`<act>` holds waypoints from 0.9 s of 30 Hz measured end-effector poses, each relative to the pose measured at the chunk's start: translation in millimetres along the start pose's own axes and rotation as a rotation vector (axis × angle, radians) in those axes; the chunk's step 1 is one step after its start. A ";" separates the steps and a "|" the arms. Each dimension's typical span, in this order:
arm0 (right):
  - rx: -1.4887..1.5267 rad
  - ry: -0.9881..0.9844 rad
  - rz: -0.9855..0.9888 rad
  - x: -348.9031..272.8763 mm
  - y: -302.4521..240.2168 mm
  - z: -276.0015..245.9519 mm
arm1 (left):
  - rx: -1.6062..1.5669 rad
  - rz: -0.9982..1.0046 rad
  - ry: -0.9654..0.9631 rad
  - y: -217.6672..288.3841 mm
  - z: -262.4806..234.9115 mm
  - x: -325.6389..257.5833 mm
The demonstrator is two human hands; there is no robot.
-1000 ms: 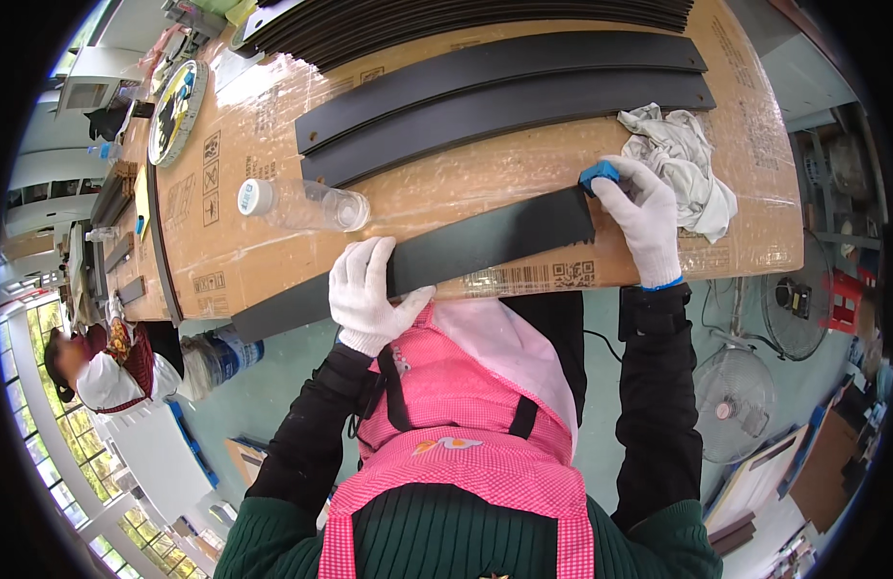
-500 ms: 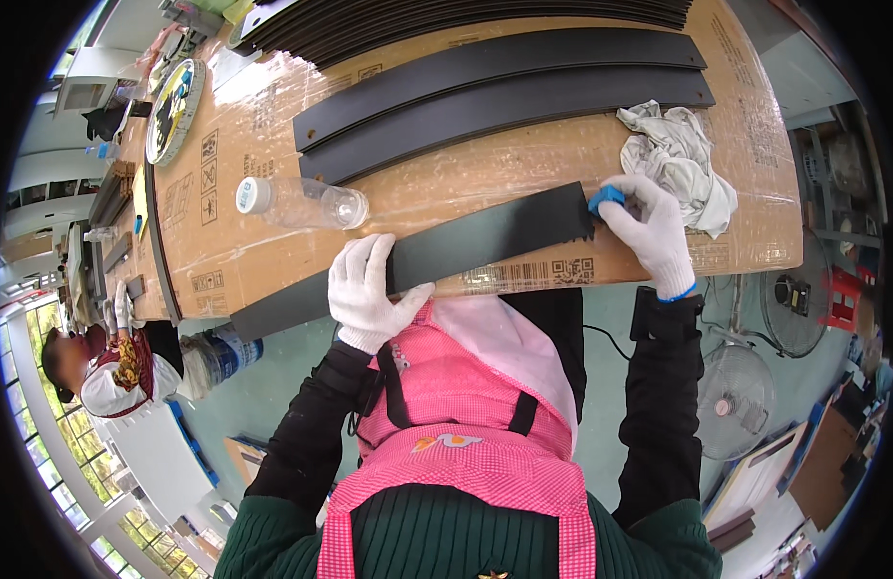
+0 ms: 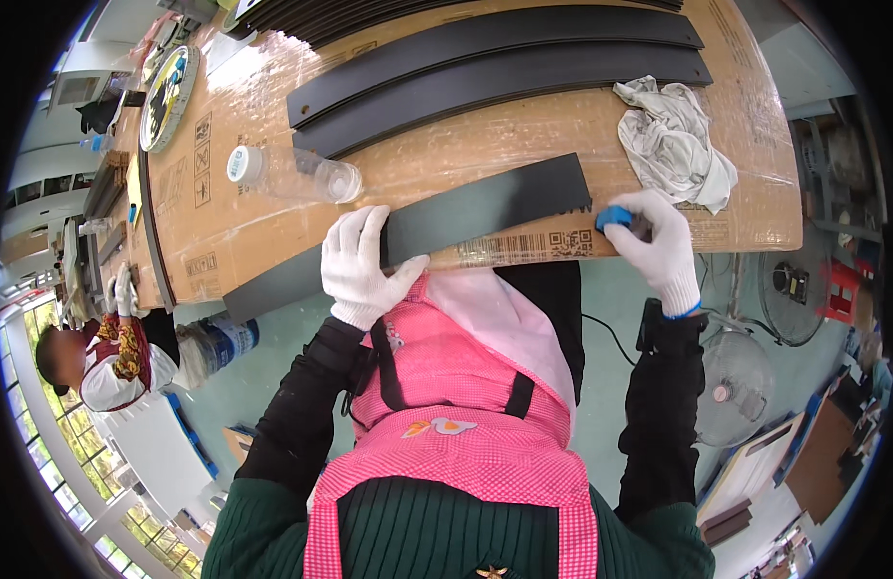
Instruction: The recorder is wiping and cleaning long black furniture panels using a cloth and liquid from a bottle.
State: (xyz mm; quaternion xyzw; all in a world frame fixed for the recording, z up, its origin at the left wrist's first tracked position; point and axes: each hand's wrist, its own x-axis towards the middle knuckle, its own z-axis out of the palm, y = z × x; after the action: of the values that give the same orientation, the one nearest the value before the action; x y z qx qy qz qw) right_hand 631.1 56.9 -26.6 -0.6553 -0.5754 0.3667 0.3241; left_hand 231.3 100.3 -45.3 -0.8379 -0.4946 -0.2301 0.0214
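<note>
A long black curved strip [image 3: 466, 217] lies along the near edge of a cardboard-covered table [image 3: 523, 145]. My left hand [image 3: 364, 265], in a white glove, presses flat on the strip near its middle. My right hand [image 3: 654, 246], also gloved, grips a small blue block [image 3: 615, 216] just past the strip's right end, down on the cardboard. Two more black curved strips [image 3: 504, 58] lie farther back on the table.
A crumpled grey rag [image 3: 673, 140] lies right of the strips. A clear plastic bottle [image 3: 287, 176] lies on its side at the left. A round dial-like object [image 3: 166, 85] sits far left. Another person [image 3: 99, 347] works at the left. A floor fan [image 3: 731, 396] stands lower right.
My right hand with the blue block has slid down and off the strip's right end toward the table's near edge. My left hand stays pressed on the strip.
</note>
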 end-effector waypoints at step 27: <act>0.788 0.446 -0.274 15.4 80.0 -5.7 | -0.919 0.589 -0.858 119.4 30.4 13.6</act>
State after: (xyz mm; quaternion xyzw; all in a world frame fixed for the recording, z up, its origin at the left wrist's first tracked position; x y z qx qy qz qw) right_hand 678.4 61.9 -93.1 -0.4632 -0.3901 0.3612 0.7091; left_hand 348.0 58.5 -44.0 -0.8782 -0.0640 -0.0493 -0.4714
